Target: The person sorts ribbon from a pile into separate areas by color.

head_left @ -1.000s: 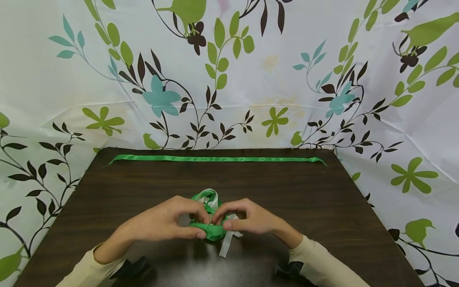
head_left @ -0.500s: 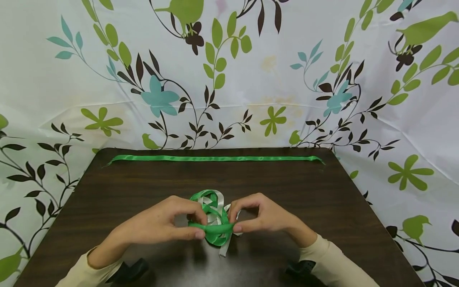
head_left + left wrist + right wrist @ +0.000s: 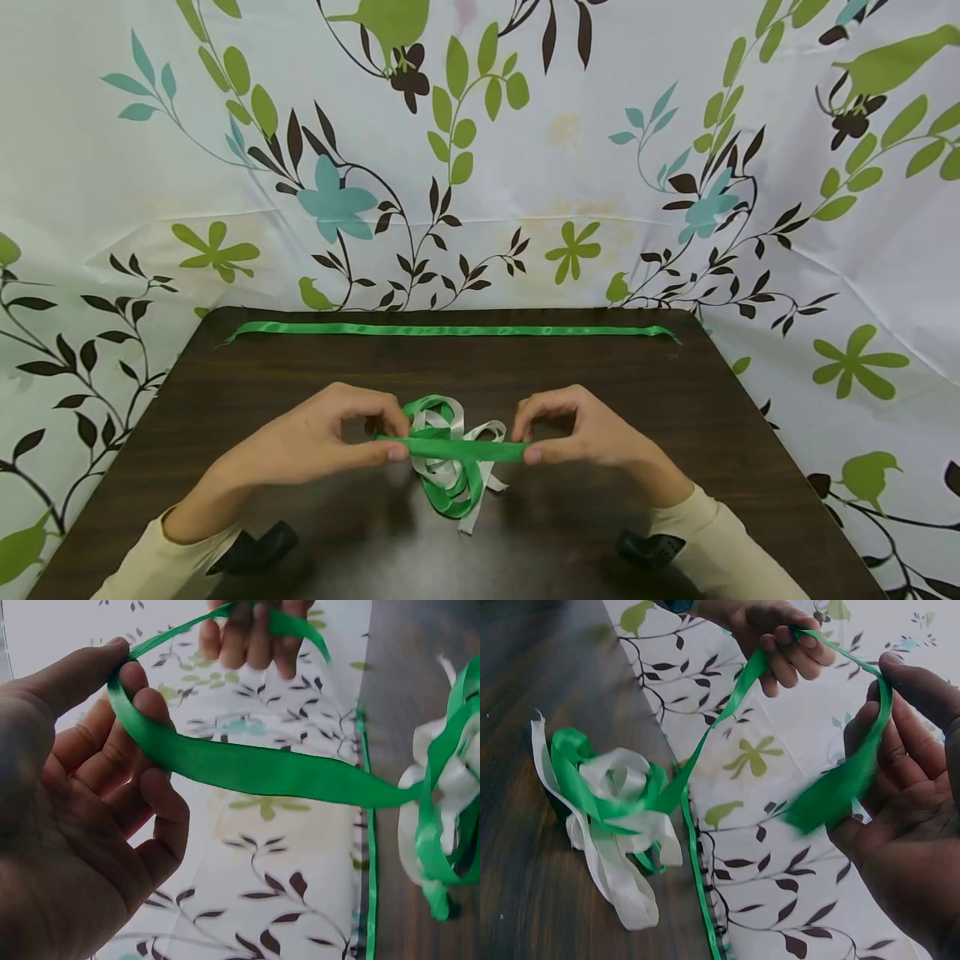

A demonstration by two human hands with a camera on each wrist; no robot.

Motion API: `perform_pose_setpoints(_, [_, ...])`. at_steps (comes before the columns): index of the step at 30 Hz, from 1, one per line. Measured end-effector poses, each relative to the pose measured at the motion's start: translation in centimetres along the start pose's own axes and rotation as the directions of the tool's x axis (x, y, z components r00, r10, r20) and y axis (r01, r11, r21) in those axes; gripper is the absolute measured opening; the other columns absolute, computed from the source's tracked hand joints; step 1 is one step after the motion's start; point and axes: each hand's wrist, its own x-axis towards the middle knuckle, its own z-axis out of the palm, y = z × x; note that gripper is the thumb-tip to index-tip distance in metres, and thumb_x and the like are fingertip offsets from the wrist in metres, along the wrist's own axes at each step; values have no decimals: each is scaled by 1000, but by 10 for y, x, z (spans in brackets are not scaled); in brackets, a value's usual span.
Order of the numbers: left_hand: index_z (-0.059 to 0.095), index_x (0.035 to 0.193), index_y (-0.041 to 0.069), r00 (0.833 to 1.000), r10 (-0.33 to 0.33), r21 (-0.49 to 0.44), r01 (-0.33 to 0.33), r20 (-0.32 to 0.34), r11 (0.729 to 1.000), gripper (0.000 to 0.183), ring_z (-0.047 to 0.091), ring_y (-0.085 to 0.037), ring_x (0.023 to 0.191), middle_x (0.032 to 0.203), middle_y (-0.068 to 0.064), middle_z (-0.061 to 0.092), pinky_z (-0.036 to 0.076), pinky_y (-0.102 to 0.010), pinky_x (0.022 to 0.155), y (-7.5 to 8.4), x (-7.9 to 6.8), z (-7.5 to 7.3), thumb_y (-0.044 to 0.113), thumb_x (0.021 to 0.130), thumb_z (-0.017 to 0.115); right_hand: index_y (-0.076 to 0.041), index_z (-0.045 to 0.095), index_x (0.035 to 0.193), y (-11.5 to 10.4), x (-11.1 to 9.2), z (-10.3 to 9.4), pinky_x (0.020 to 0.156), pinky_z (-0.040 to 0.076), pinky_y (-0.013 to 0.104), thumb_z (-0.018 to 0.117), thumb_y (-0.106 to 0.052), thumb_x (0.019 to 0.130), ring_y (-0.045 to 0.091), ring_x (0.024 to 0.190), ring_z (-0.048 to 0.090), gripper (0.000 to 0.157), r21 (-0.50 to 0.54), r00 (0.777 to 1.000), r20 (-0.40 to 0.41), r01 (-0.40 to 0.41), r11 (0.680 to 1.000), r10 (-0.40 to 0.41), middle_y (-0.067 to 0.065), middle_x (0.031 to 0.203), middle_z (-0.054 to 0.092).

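Left hand: the left hand [image 3: 322, 437] pinches the green ribbon [image 3: 465, 450] between thumb and forefinger; other fingers loosely curled, per left wrist view.
Right hand: the right hand [image 3: 585, 429] pinches the same strip, thumb against fingertips.
Held ribbon: stretched straight between the two hands, above the table [image 3: 337, 367] and in front of the pile in head view. Other side of the left hand, it runs down into the pile. Short free end hangs past the right hand; blurred in right wrist view, so its cut edge can't be made out.
Ribbon pile: the tangled pile [image 3: 444, 473] of green and white loops lies on the table, between the hands in head view. Partly covered by the held strip there; cut off at frame edge in left wrist view. Which loop joins which: can't tell.
Far ribbon: a second green strip [image 3: 450, 331] lies nearly straight along the far table edge, well apart from the pile; tips look frayed.
Wrist gear: black devices [image 3: 258, 547] at both wrists, partly under the pale sleeves [image 3: 720, 533]; any lettering too dark to read.
Backdrop: white cloth [image 3: 525, 167] printed with leaves, flowers, birds; cropped at top and sides.
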Motion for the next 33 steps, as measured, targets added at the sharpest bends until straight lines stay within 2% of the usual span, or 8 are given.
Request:
perform_pose_setpoints(5, [63,94,17,997,-51,30,53,-53,998,13,54,-13,73,81,4,59,44,-31,60,-4,-6,-14,7,87,65,-1,63,101,9,-14,-12,50,45,36,62,15,78,23,70,52,28,5,998,-61,-7,1000,8,11,87,58])
perform_pose_setpoints(11, [63,94,19,989,-106,87,115,-105,990,10,54,-13,73,81,5,59,44,-31,59,-6,-10,-23,11,87,66,4,60,101,14,-28,-27,53,45,37,60,17,78,25,68,51,26,1,986,-163,-26,1000,26,14,89,57])
perform_pose_setpoints(17, [63,94,20,982,-132,114,147,-132,982,11,54,-13,72,80,5,59,44,-30,58,-11,-14,-30,12,87,66,6,58,100,11,-38,-37,51,44,37,60,15,80,23,67,50,22,21,968,-245,-52,998,56,17,91,56])
perform_pose_setpoints(24, [62,95,20,978,-148,129,167,-145,978,12,54,-13,71,79,4,59,44,-31,59,-11,-19,-37,11,88,65,9,56,101,5,-48,-52,50,38,36,55,14,84,21,68,47,17,142,948,-319,53,988,-5,17,93,54])
perform_pose_setpoints(29, [63,95,20,971,-183,141,205,-153,969,10,55,-13,71,80,4,60,44,-30,58,-10,-23,-42,13,88,65,12,55,101,-1,-58,-64,52,35,34,50,17,86,21,65,45,17,212,916,-401,115,970,-21,17,94,56])
perform_pose_setpoints(33, [63,96,20,958,-234,160,260,-163,952,10,55,-11,74,81,5,61,44,-30,60,-8,-27,-47,15,88,65,14,53,102,-2,-66,-72,53,29,35,46,18,87,20,66,43,17,232,890,-455,148,961,-27,19,94,54])
